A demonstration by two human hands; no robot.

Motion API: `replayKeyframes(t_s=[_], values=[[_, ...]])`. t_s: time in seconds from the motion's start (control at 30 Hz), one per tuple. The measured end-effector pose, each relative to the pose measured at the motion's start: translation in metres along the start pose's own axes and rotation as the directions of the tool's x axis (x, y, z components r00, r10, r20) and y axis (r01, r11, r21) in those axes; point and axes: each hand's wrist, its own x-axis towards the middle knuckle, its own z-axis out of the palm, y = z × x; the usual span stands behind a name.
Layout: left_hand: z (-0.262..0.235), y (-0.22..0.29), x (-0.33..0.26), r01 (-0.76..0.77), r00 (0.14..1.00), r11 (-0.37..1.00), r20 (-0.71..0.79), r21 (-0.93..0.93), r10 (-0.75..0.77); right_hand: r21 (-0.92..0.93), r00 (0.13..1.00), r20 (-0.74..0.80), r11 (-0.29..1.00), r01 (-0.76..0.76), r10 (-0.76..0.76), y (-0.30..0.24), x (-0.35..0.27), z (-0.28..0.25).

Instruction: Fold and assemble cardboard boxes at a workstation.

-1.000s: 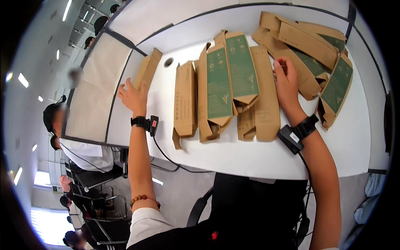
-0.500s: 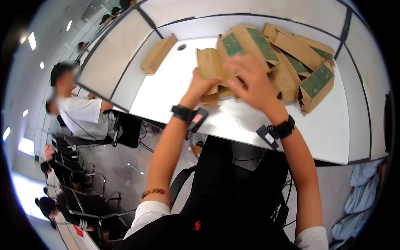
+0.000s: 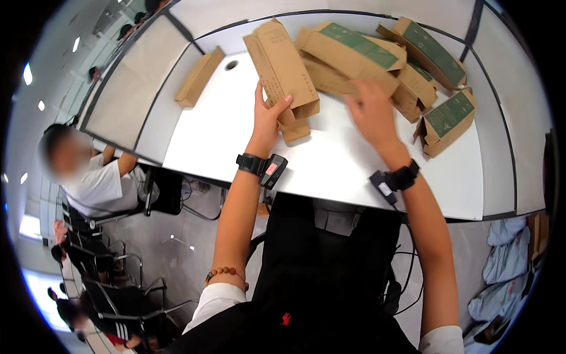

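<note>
My left hand (image 3: pixel 272 115) is closed on the lower end of a long brown cardboard box (image 3: pixel 285 65), thumb across its near face. The box is tilted up, and flaps stand open at its lower end. Farther right, my right hand (image 3: pixel 375 115) is slightly blurred, thumb and fingers apart, with nothing seen in it. It is just in front of a brown box with a green panel (image 3: pixel 359 50), overlapping its near edge; whether they touch I cannot tell.
Several brown and green boxes lie heaped at the back right, one box (image 3: pixel 448 124) with its end open. A single brown box (image 3: pixel 200 76) stands by the left partition (image 3: pixel 138 82) of the white desk (image 3: pixel 206 141). A person in a white shirt (image 3: pixel 97 180) sits beyond that partition.
My left hand has raised and tilted the cardboard box. My right hand has shifted right and down, away from it. Boxes in the heap lie differently, and the view has shifted.
</note>
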Motion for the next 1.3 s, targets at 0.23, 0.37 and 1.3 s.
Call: replayKeyframes(t_s=[0.23,0.37,1.3], values=[[-0.004,-0.037,0.039,0.030,0.974,0.995,0.228,-0.099,-0.007,0.715,0.824,0.542,0.424,-0.555,0.165,-0.009,0.004,0.070],[0.001,-0.060,0.048,-0.025,0.951,0.997,0.308,0.067,0.003,0.706,0.734,0.557,0.244,-0.665,0.388,0.023,-0.014,0.070],[-0.008,-0.026,0.054,-0.390,0.896,0.593,0.142,0.705,0.421,0.822,0.957,0.278,0.493,-0.284,0.087,-0.020,-0.007,0.047]])
